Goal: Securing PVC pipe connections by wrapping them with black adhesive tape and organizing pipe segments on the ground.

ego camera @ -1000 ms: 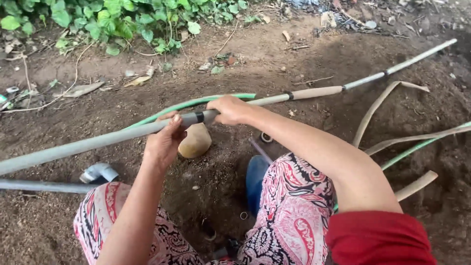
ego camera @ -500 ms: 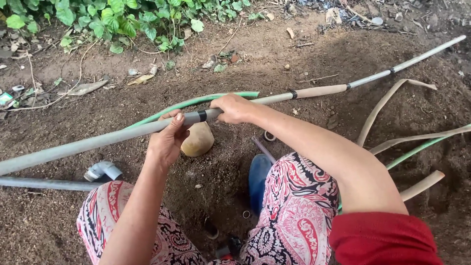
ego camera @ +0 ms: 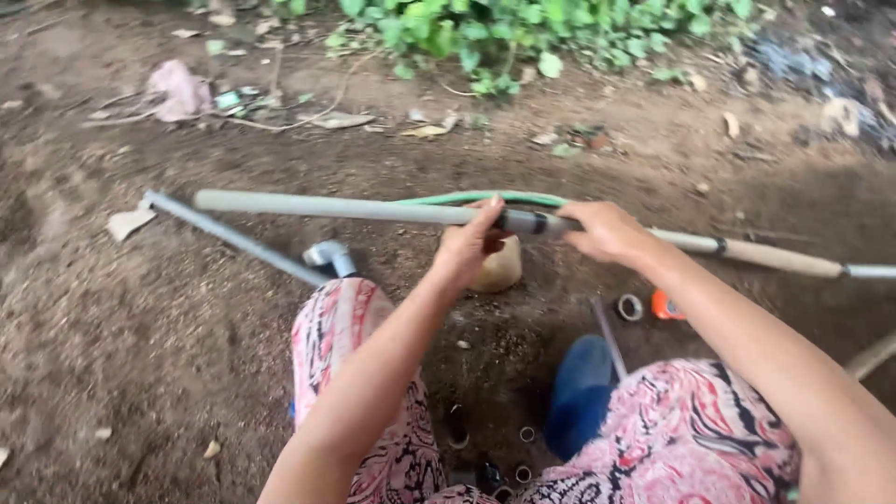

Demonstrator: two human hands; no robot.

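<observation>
A long grey plastic pipe [ego camera: 327,207] runs across the dirt in front of me, joined at a dark taped section [ego camera: 528,222] to a tan, mud-stained length [ego camera: 765,254] going right. My left hand [ego camera: 471,245] grips the pipe just left of the dark joint. My right hand [ego camera: 607,231] holds the pipe just right of that joint. A green hose [ego camera: 467,197] arcs behind the pipe. A tan stone-like lump [ego camera: 499,269] sits on the ground under my left hand.
A second thin grey pipe [ego camera: 233,238] with an elbow fitting [ego camera: 329,255] lies to the left. A tape roll [ego camera: 631,307], an orange item [ego camera: 665,304], a blue object [ego camera: 579,392] and small pipe rings [ego camera: 527,434] lie between my knees. Green plants [ego camera: 485,37] edge the far side.
The view has swung left, so the pipe's left end and more bare dirt show. Both hands stay on the pipe at the dark joint.
</observation>
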